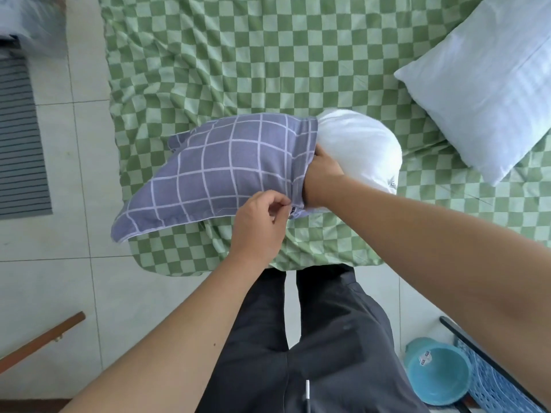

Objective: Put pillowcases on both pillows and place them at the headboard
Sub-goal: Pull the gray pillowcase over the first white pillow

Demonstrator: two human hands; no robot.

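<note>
Pillow (360,144) lies on the near part of the bed (238,55), long axis running left–right in the scene. Its left portion sits inside the pillowcase (220,168); the right portion bulges out bare and white past the open mouth of the case.

Left hand (262,222): grip pinches the near edge of the case mouth, thumb and fingertips closed on the hem. Right hand (322,177): goes in at the case mouth between fabric and pillow; fingers are hidden behind the hem, so I cannot tell whether this grip is spread flat or clutching the stuffing.

Key relation: the uncovered bulk lies to the right of both grips, while the empty slack of the case trails to the left and near, ending in a limp corner hanging past the bed edge. Judgement: the filling has to travel left along the long axis, or the hem has to be drawn right over the bulge. The right hand is nearer the bare end and better placed to push; the left hand holds the mouth as anchor.

Second pillow (483,84) lies far right on the bed, well apart, in white fabric, no grid-pattern case on it.

Progress estimate: first pillow roughly half cased.
</note>
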